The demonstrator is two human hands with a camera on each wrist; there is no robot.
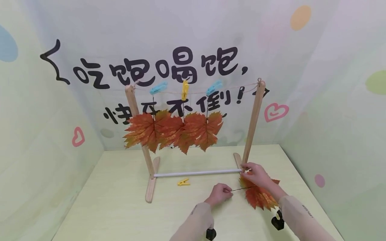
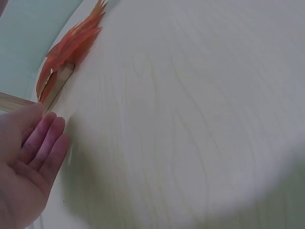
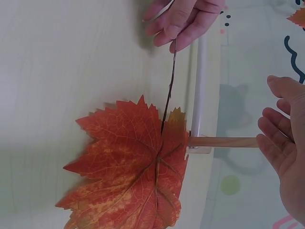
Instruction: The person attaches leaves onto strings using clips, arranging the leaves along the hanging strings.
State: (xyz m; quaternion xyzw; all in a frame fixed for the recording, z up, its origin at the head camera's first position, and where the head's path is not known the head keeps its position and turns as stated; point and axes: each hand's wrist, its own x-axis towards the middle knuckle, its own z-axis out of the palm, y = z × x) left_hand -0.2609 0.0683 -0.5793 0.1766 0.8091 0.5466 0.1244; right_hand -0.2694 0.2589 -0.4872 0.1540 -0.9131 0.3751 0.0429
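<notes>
My left hand (image 1: pixel 221 194) pinches the dark stem of an artificial maple leaf (image 1: pixel 260 194), and in the right wrist view thumb and fingers close on the stem's (image 3: pixel 169 90) end. The orange-red leaf spreads out to the right, low over the table. My right hand (image 1: pixel 256 174) is above the leaf, beside the foot of the right wooden post (image 1: pixel 254 124). In the right wrist view its fingers (image 3: pixel 279 138) are loosely bent with nothing between them. A yellow clothespin (image 1: pixel 184 182) lies on the table to the left of my left hand.
Three similar leaves (image 1: pixel 184 130) hang in a row from a string (image 1: pixel 235 88), held by blue clothespins (image 1: pixel 158 87) and a yellow clip (image 1: pixel 185 90). The string joins the right post and a left post (image 1: pixel 132 100). A white rod (image 1: pixel 197 173) links their bases.
</notes>
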